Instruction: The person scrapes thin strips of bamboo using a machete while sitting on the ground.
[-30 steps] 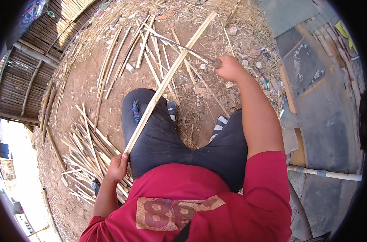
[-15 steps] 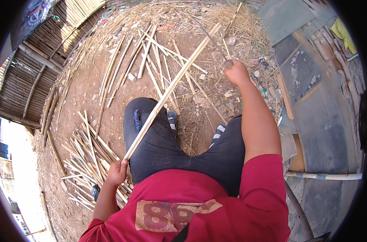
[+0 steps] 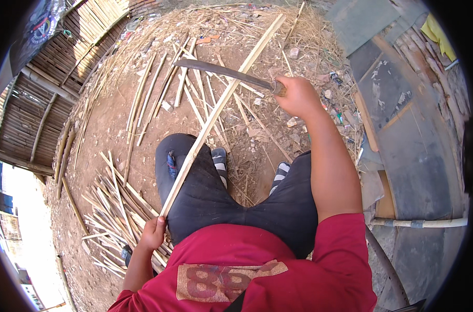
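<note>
My left hand (image 3: pixel 153 233) is closed on the near end of a long pale bamboo strip (image 3: pixel 215 112), beside my left thigh. The strip slants over that thigh, away and to the right, its far end raised past my feet. In my right hand (image 3: pixel 297 97) is the wooden handle of a machete (image 3: pixel 223 71), held out in front of me. Its dark, slightly curved blade points left and crosses the strip's upper part. Whether blade and strip touch, I cannot tell.
A heap of split bamboo strips (image 3: pixel 114 213) lies on the dirt by my left side. More loose strips (image 3: pixel 143 96) are scattered ahead of my feet, among straw and rubble. Dark boards (image 3: pixel 413 151) stand along the right, a bamboo wall (image 3: pixel 49 99) at the left.
The machete has swung from pointing away to pointing left, so its blade now lies across the strip. My right hand moved slightly left; my left hand keeps its hold.
</note>
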